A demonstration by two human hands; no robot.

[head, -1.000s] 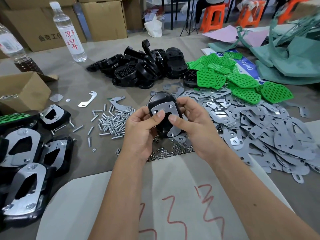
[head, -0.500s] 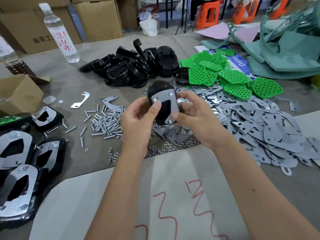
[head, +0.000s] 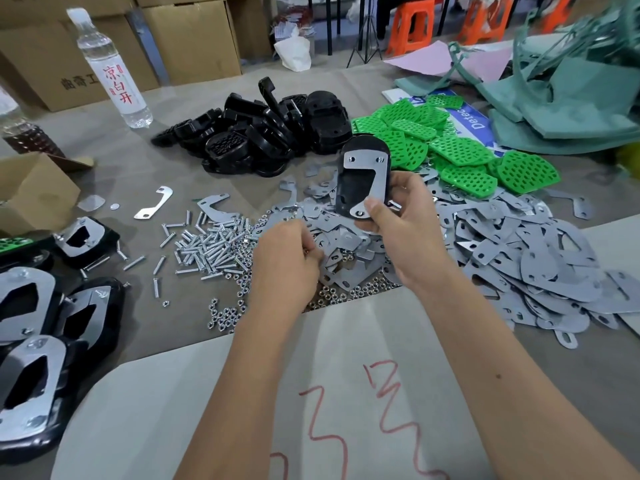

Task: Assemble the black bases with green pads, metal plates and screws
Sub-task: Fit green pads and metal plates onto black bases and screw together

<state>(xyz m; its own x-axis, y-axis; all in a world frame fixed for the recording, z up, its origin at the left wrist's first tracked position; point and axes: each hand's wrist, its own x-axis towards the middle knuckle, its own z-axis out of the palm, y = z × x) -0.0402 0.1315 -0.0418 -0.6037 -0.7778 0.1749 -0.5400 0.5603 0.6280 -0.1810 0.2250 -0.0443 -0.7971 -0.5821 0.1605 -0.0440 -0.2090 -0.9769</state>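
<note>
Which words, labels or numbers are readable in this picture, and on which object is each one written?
"凉白开", in red, on the label of the water bottle.
"曲奇工", partly cut off by the bottle, on the cardboard box.
"Detec", seen upside down and partly covered, on the blue and white sheet.
Red handwritten marks, perhaps "33", on the white sheet: not surely readable.

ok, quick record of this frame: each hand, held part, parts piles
right hand: grips the base near its lower end, thumb on the plate
plate: lies on the base, holes look empty
left hand: fingers curled down among the nuts; hold unclear
screws: loose pile left of the left hand
green pads: pile behind right
spare bases: heap behind centre
done units: far left
</note>
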